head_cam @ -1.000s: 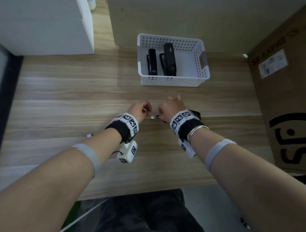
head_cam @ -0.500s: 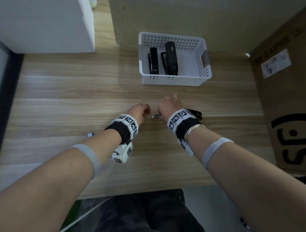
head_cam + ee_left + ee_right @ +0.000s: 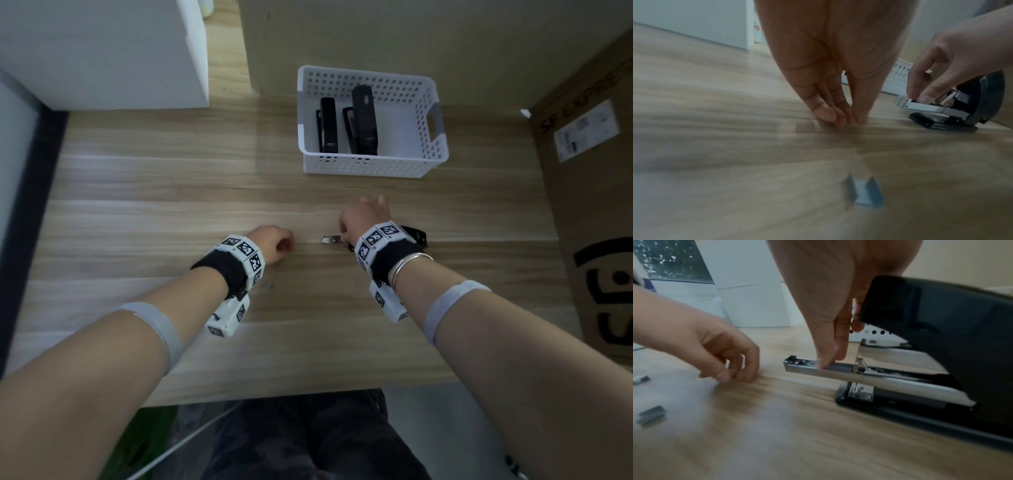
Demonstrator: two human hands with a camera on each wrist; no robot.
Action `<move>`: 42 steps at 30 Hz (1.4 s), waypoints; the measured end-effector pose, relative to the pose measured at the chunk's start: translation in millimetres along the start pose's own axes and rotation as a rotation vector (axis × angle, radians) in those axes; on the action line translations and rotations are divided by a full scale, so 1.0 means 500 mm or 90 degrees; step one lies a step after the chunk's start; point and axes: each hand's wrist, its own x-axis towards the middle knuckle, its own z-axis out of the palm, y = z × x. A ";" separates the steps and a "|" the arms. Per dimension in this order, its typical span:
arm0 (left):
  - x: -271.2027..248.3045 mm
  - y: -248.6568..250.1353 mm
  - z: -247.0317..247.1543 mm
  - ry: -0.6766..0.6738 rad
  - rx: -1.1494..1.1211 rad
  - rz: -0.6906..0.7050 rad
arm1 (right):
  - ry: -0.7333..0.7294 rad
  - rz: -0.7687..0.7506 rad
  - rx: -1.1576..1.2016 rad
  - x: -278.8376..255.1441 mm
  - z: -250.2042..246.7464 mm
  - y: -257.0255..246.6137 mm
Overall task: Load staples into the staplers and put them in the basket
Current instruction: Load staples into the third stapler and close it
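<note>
An open black stapler point(image 3: 931, 331) lies on the wooden table, lid raised and metal magazine point(image 3: 818, 371) pointing left. My right hand point(image 3: 830, 363) pinches the magazine with thumb and forefinger, where a strip of staples point(image 3: 841, 366) sits in the channel. In the head view that hand point(image 3: 344, 236) hides most of the stapler point(image 3: 416, 236). My left hand point(image 3: 840, 119) is to the left of it, fingertips bunched on the table, with nothing visible between them. Loose staple strips point(image 3: 865, 193) lie near it. Two black staplers point(image 3: 328, 125) point(image 3: 364, 118) lie in the white basket point(image 3: 370, 166).
The basket stands at the back of the table, beyond my right hand. A cardboard box point(image 3: 589, 205) lines the right side and a white cabinet point(image 3: 102, 51) fills the back left. More staple pieces point(image 3: 651, 414) lie at the left.
My left hand has drawn away to the left from the stapler's magazine. The right hand has stayed on the magazine.
</note>
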 end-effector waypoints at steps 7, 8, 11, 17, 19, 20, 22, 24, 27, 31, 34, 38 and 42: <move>-0.042 -0.002 -0.003 -0.162 0.118 0.059 | 0.035 0.032 0.011 -0.010 0.000 0.000; -0.044 -0.004 -0.001 -0.169 0.124 0.065 | 0.045 0.035 0.013 -0.012 0.000 -0.001; -0.049 -0.013 0.011 -0.156 0.129 0.071 | 0.052 0.033 0.019 -0.013 0.003 -0.005; -0.049 -0.021 0.027 -0.092 0.107 0.071 | 0.067 0.025 0.007 -0.015 0.021 -0.015; -0.044 -0.015 0.028 -0.058 0.092 0.070 | 0.082 0.023 0.027 -0.015 0.026 -0.012; -0.042 -0.010 0.025 -0.030 0.074 0.072 | 0.091 0.022 0.048 -0.015 0.026 -0.007; -0.033 0.009 0.016 0.047 0.025 0.079 | 0.112 0.021 0.127 -0.016 0.022 0.003; -0.020 0.032 0.002 0.105 -0.011 0.087 | 0.121 0.015 0.264 -0.019 0.013 0.014; 0.006 0.063 -0.013 0.150 -0.046 0.093 | 0.077 -0.001 0.477 -0.022 -0.004 0.015; 0.031 0.089 -0.019 0.200 -0.113 0.055 | 0.019 -0.050 0.465 -0.012 -0.014 0.011; 0.038 0.099 -0.020 0.208 -0.140 0.039 | 0.014 -0.059 0.476 -0.008 -0.008 0.015; 0.044 0.103 -0.019 0.194 -0.139 0.033 | 0.015 -0.068 0.447 -0.006 -0.009 0.018; 0.050 0.099 -0.012 0.163 -0.132 0.021 | -0.001 -0.069 0.295 -0.006 -0.009 0.019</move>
